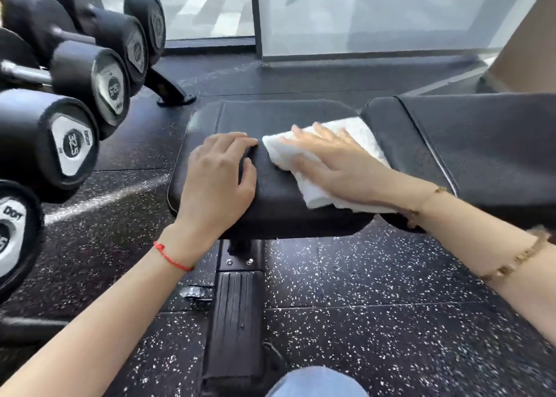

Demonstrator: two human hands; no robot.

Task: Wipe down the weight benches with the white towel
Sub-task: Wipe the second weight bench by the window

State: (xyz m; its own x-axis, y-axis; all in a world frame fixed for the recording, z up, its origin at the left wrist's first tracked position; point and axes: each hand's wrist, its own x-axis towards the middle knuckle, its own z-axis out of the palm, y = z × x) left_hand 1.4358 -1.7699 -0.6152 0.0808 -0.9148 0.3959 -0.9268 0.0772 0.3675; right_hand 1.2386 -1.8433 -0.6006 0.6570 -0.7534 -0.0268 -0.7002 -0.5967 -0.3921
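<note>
Item: white towel point(319, 153), folded, at the seat pad's point(270, 116) right edge beside the back pad point(481, 138). Pressed flat under the right hand point(337, 165), fingers straight. Left hand point(219, 180) rested open, steadying. Overlapping strokes toward the left edge are advised; seam included.

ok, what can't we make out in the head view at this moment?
- Towel: its middle is hidden under the flat right hand.
- Back pad: cut off by the right edge.
- Seat pad: the part beneath the left hand.
- Nearest dumbbell: cut by the left edge, label unreadable.
</note>
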